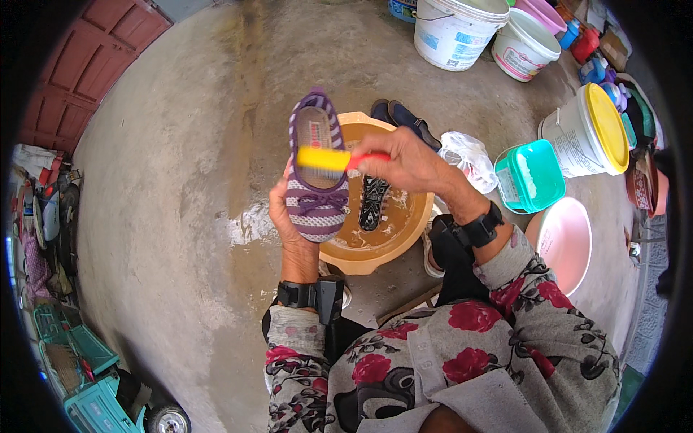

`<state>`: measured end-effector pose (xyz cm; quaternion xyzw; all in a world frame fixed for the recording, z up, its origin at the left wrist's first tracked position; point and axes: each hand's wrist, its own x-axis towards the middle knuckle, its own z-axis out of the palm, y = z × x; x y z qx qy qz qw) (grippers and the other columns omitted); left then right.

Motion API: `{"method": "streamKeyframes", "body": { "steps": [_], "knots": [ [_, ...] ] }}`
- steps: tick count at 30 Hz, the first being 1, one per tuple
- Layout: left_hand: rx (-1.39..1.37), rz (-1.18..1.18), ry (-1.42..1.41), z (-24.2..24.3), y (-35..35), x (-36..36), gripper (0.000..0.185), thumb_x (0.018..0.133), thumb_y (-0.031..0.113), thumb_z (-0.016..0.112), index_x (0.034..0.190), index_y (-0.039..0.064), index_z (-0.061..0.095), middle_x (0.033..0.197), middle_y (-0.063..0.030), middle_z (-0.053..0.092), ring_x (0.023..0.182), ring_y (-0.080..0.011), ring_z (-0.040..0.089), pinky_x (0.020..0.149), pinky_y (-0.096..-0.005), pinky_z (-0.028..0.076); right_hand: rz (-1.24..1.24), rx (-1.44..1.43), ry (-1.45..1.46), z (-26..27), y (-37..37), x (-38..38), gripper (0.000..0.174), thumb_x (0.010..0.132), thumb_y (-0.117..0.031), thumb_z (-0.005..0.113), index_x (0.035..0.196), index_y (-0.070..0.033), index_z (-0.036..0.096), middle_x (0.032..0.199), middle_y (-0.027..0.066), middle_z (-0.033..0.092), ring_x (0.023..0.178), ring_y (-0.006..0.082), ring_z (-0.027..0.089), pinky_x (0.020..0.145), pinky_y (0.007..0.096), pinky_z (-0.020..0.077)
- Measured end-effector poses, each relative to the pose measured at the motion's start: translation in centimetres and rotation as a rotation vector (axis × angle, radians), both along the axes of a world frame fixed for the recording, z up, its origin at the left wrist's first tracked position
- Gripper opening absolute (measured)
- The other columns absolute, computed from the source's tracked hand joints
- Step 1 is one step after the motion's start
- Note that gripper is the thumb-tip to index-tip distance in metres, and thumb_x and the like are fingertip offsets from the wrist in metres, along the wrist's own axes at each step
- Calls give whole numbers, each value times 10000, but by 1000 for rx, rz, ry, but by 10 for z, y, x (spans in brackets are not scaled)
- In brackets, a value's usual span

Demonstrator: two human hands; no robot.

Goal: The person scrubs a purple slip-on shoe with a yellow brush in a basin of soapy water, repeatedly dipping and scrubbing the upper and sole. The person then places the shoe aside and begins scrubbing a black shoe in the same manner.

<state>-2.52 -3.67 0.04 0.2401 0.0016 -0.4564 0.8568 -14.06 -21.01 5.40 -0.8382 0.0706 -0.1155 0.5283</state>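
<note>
My left hand (287,211) holds a purple and white striped knit shoe (317,208) from its side and underneath, toe towards me and opening up. In my right hand (398,159) is the red handle of a scrub brush (325,158); its yellow head lies across the shoe's opening, bristles down towards the insole, slightly blurred. Beneath both hands stands a tan plastic basin (360,265) with brownish water. A second shoe (372,208) lies in it with its black sole up, partly hidden by my right hand.
Dark blue shoes (406,116) and a white plastic bag (468,157) lie beyond the basin. To the right stand a green square bucket (533,176), a pink basin (563,243) and a white bucket with a yellow lid (606,130). More white buckets (455,38) stand farther back on the wet concrete floor.
</note>
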Motion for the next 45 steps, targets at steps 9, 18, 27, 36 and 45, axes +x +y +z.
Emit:
{"method": "streamKeyframes", "body": {
  "steps": [9, 18, 27, 36, 45],
  "knots": [
    [127, -13, -88, 6, -3, -5, 525, 873, 236, 477, 1336, 23, 351, 1216, -173, 525, 1066, -273, 571, 912, -407, 480, -168, -200, 46, -8, 5, 6, 203, 800, -173, 627, 945, -33, 647, 692, 149, 619, 639, 270, 604, 601, 343, 466],
    [346, 48, -368, 1, -5, 0, 586, 796, 117, 491, 1335, -29, 314, 1204, -196, 513, 1028, -268, 588, 868, -377, 513, -425, -225, -51, -13, -10, 7, 197, 801, -207, 616, 928, -60, 649, 613, 161, 581, 565, 294, 592, 546, 353, 462],
    [438, 91, -308, -1, -4, -3, 561, 760, -54, 524, 1307, -50, 401, 1165, -129, 554, 966, -191, 589, 806, -308, 506, -163, -263, -264, -7, 11, 7, 173, 800, -188, 614, 905, -52, 633, 620, 151, 589, 532, 293, 590, 538, 350, 472],
    [420, -19, -369, 6, -6, -8, 532, 745, -18, 526, 1269, -63, 450, 1136, -122, 574, 920, -164, 601, 788, -277, 508, -331, -398, -89, -18, 3, 14, 180, 823, -218, 565, 865, -50, 615, 639, 166, 603, 605, 344, 612, 557, 417, 486],
    [546, -22, -460, -15, -7, -8, 572, 721, -33, 576, 1280, -42, 455, 1137, -113, 567, 915, -170, 599, 757, -269, 515, -403, -480, -14, -15, -7, 15, 197, 817, -219, 555, 866, -38, 613, 634, 178, 606, 597, 353, 609, 553, 416, 486]
  ]
}}
